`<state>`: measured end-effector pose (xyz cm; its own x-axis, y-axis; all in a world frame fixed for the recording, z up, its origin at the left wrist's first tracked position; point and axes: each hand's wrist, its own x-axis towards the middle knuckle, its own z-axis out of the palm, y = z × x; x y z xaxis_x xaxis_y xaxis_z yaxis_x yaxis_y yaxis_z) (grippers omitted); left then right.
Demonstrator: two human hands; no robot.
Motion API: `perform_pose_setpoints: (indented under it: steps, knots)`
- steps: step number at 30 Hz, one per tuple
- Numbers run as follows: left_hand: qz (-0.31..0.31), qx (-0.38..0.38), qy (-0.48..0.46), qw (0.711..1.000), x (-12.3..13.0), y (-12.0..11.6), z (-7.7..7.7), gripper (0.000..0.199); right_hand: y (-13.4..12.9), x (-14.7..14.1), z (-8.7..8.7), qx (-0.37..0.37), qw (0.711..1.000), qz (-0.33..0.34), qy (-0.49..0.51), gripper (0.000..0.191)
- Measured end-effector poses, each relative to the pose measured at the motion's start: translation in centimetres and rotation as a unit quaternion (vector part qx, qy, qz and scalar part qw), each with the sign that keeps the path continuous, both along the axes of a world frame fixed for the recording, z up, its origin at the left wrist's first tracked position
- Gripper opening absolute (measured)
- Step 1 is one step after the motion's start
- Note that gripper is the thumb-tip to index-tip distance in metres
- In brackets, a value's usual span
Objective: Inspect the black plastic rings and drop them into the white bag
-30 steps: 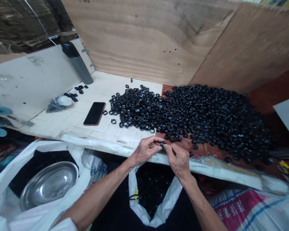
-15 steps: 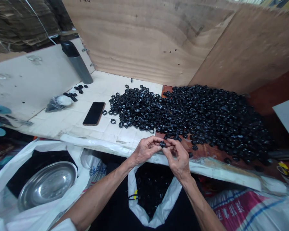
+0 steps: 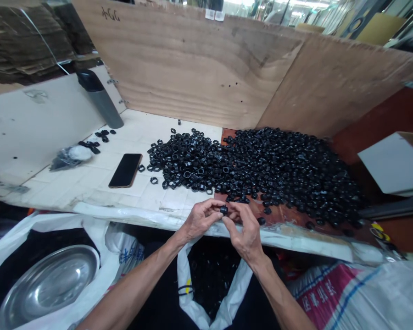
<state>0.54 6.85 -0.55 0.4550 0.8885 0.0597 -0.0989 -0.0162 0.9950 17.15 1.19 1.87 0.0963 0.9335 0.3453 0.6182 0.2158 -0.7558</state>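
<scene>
Just over the table's front edge, a small round black plastic part (image 3: 223,210) is pinched between my fingertips. My left hand (image 3: 202,219) grips it from the left with thumb and fingers. From the other side, my right hand (image 3: 244,229) has its thumb and fingertips closed in on the same part. Fingers partly hide it, so its exact kind is unclear. Behind my hands lies a heap of black plastic rings (image 3: 189,160), which runs into a larger heap of small black parts (image 3: 289,174) on the right. Below, an open white sack (image 3: 184,275) holds more black pieces.
A phone (image 3: 125,170) lies left of the rings, near a plastic bag (image 3: 70,156) and a grey bottle (image 3: 103,103). Wooden boards (image 3: 192,68) wall the back. A metal basin (image 3: 51,284) sits in a sack at lower left; a white box (image 3: 392,165) stands right.
The view has tilted up and shifted slightly right, showing more above the boards. Both hands stay together at the table edge, and the black part has turned slightly between the fingers.
</scene>
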Motion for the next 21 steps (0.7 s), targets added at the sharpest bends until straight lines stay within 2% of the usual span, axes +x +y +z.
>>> perform_pose_setpoints:
  steps: [4, 7, 9, 12, 15, 17, 19, 21]
  knots:
    - [-0.01, -0.016, -0.016, 1.0, 0.0, -0.1, 0.4, 0.032, 0.2, -0.3, 0.3, 0.02, 1.0, 0.01, 0.013, 0.012]
    - [-0.019, -0.029, -0.015, 0.999, 0.0, -0.8, 0.8, 0.033, -0.2, -0.7, 0.6, 0.033, 0.999, 0.007, 0.02, 0.017]
    - [-0.008, -0.01, 0.002, 1.0, 0.1, -1.4, 0.9, 0.03, -0.7, -1.1, 0.6, 0.012, 0.999, -0.013, 0.042, 0.016]
    - [0.03, 0.117, 0.062, 0.991, 0.1, -2.4, 0.5, 0.026, -1.4, -1.5, 0.2, -0.085, 0.987, -0.055, 0.124, 0.022]
    - [0.04, 0.276, 0.097, 0.955, -0.1, -2.8, -0.4, 0.032, -1.6, -1.7, -0.3, -0.203, 0.949, -0.065, 0.232, 0.037]
    - [0.038, 0.316, 0.098, 0.943, -0.2, -3.0, -0.8, 0.034, -1.7, -1.7, -0.4, -0.264, 0.924, -0.054, 0.271, 0.045]
    - [0.041, 0.272, 0.106, 0.956, -0.3, -3.2, -0.8, 0.031, -1.8, -1.7, -0.4, -0.272, 0.925, -0.039, 0.264, 0.045]
    - [0.037, 0.17, 0.105, 0.979, -0.5, -3.5, -0.3, 0.027, -2.1, -1.5, -0.3, -0.235, 0.942, -0.026, 0.237, 0.039]
